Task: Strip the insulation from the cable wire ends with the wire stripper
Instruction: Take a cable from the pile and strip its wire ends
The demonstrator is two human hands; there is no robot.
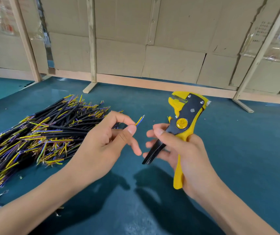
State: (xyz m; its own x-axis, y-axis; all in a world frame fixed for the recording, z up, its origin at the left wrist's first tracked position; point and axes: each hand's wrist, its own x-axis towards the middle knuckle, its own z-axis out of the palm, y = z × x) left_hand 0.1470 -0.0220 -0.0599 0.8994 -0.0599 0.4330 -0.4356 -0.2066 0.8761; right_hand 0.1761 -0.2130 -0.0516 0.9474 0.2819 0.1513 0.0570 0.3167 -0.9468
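Note:
My left hand [108,141] pinches a cable's wire ends [139,120] between thumb and forefinger; the thin yellow and blue wires point up and right, with a bare tip. My right hand [181,150] grips the yellow and black wire stripper [185,116] by its handles, jaws up and away from me. The jaws stand apart from the wire ends, to their right. The rest of the held cable is hidden behind my left hand.
A big pile of black cables [39,133] with yellow and blue wire ends lies on the teal table [237,150] at the left. Small metal terminals [1,194] lie near the front left. A wooden frame [92,48] and cardboard boxes [169,39] stand behind.

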